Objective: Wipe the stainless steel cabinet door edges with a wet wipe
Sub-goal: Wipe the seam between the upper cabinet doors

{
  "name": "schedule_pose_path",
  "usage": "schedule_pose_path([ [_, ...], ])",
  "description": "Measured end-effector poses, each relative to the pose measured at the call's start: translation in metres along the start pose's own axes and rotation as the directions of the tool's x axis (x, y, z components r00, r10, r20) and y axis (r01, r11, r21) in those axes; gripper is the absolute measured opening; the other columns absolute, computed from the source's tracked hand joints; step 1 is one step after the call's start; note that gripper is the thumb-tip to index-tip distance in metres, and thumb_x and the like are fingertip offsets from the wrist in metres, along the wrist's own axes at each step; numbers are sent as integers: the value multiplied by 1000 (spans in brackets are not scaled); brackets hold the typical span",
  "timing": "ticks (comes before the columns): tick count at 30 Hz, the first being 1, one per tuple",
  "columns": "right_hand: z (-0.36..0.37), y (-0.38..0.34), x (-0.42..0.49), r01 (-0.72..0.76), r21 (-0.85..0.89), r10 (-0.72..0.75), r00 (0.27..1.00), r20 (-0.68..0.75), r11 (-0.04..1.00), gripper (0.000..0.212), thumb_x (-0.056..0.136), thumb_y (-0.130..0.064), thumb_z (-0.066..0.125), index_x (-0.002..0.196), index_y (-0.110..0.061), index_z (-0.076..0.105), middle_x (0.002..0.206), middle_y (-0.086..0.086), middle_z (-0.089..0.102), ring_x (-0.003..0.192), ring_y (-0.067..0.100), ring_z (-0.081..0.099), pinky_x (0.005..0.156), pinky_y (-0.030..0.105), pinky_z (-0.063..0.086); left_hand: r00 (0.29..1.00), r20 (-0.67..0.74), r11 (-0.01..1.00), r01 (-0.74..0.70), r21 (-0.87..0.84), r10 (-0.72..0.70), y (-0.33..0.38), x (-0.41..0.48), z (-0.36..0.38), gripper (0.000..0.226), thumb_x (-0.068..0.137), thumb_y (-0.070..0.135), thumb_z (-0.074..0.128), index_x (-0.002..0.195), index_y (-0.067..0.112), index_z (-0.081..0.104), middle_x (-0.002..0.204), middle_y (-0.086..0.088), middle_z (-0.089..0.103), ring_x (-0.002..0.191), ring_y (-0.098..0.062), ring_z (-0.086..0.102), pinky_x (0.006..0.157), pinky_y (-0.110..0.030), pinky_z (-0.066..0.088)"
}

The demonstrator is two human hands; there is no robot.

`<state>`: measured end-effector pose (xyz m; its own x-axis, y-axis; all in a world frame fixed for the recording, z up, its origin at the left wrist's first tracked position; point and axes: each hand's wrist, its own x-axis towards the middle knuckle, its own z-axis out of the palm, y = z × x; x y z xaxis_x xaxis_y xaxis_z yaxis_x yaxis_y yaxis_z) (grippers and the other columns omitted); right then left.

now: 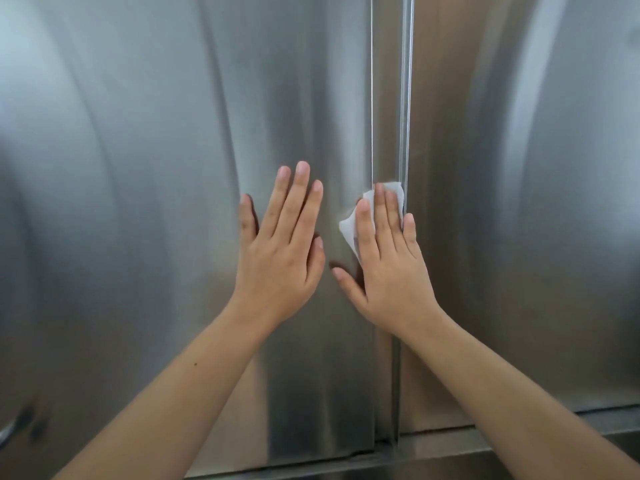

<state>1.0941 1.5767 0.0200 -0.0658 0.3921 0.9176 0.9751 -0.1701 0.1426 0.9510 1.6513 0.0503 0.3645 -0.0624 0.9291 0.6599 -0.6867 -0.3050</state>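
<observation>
Two brushed stainless steel cabinet doors fill the view, the left door [173,168] and the right door [519,202], meeting at a vertical edge strip [388,98] in the middle. My right hand [388,265] lies flat with straight fingers and presses a white wet wipe [349,226] against that edge strip; the wipe shows above and to the left of the fingers. My left hand [280,247] rests flat on the left door, fingers straight and pointing up, just left of the wipe.
A horizontal steel ledge [450,445] runs under the doors' bottom edges. A dark fitting [20,424] sits at the lower left corner, too blurred to make out.
</observation>
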Motion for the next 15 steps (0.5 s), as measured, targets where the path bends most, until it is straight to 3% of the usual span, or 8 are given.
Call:
schedule_pose_path([
  [6,-16,9,47,30,11,-29,996,-86,999,74,93,-47,32,143,3,14,150,27,18,140,37,15,112,44,13,998,-64,1000,-1,-11,0,1,47,-3,52,90,17,40,141,7,36,148,-14,30,138,-30,28,108,-54,11],
  [15,-45,22,123,61,-9,-61,997,-48,998,74,91,-50,23,143,-3,0,153,23,7,143,33,2,113,37,-4,994,-109,1000,0,27,3,-32,108,-14,53,89,22,36,139,9,42,148,-13,33,137,-32,30,104,-62,25],
])
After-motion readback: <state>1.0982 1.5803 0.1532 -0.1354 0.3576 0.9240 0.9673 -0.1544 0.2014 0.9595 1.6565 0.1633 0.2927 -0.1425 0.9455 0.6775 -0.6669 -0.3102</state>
